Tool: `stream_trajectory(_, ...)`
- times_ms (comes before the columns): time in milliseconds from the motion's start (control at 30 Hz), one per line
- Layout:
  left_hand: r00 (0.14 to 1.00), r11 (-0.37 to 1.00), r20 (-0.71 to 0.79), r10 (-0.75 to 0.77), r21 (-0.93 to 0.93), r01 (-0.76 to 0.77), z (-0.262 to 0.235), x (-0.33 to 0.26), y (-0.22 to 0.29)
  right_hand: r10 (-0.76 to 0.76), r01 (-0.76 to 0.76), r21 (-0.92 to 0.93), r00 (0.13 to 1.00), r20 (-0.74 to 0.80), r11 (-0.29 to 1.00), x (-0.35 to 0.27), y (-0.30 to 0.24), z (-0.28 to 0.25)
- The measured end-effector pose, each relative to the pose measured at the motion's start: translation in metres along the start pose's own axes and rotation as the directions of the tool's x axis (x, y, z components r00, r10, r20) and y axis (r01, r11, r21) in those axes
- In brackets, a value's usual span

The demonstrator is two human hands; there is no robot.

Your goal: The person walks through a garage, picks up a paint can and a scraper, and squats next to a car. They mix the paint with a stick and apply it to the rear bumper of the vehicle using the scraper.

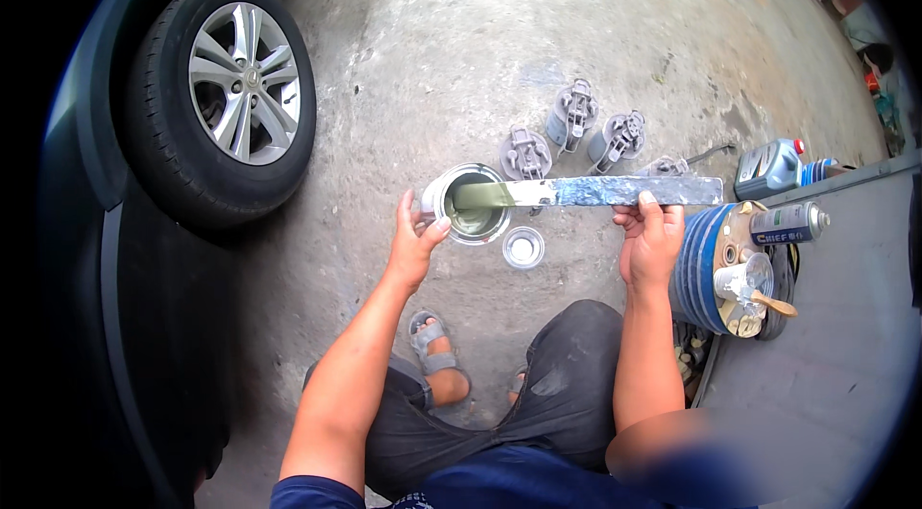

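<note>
My left hand (418, 245) is closed round the left side of an open paint can (431, 195), its thumb near the rim. Greenish-grey paint (473, 223) lies inside the can. My right hand (649, 238) grips the right part of a long flat stirring stick (586, 191), thumb on top and fingers beneath. The stick is smeared white, blue and grey, and its left end, coated in green paint, reaches into the can. Just below the stick, a small clear cup (523, 248) with something white in it stands on the floor.
Several paint-covered spray guns (574, 115) stand beyond the can. At left is a car wheel (226, 91) beside dark bodywork. On the right stand a grey-blue jug (768, 169) and a blue drum (699, 269) carrying a spray can (789, 223) and a cup with a brush (746, 280).
</note>
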State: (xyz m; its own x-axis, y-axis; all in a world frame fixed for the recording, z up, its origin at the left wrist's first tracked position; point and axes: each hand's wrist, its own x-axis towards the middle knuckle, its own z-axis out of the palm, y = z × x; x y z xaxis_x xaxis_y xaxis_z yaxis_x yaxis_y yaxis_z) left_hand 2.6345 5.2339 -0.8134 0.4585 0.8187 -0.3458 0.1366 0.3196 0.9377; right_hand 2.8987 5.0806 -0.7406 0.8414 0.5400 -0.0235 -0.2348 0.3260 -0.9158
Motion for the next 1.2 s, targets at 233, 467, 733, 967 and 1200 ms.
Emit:
stream_trajectory(233, 0.999, 0.998, 0.010, -0.031, -0.047, 0.032, 0.007, -0.002, 0.006, 0.104, -0.099, 0.087, 0.993, -0.048, 0.991, 0.007, 0.002, -0.024)
stream_trajectory(467, 0.999, 1.000, 0.037, 0.007, 0.019, -0.008, 0.013, -0.006, 0.005, 0.016, -0.014, -0.049, 0.999, 0.032, 0.999, -0.002, -0.006, -0.016)
stream_trajectory(733, 0.999, 0.981, 0.014, 0.031, 0.190, -0.033, 0.035, -0.014, -0.021, -0.023, 0.231, -0.452, 0.907, 0.420, 0.862, -0.029, 0.012, -0.015)
stream_trajectory(967, 0.990, 0.856, -0.085, 0.109, 0.514, -0.050, 0.046, -0.020, -0.059, -0.030, 0.350, -0.473, 0.828, 0.561, 0.808, -0.028, 0.026, -0.038)
stream_trajectory(1200, 0.984, 0.660, -0.117, 0.134, 0.751, 0.000, 0.071, -0.030, -0.048, 0.050, 0.231, -0.489, 0.868, 0.495, 0.841, -0.027, 0.041, -0.063)
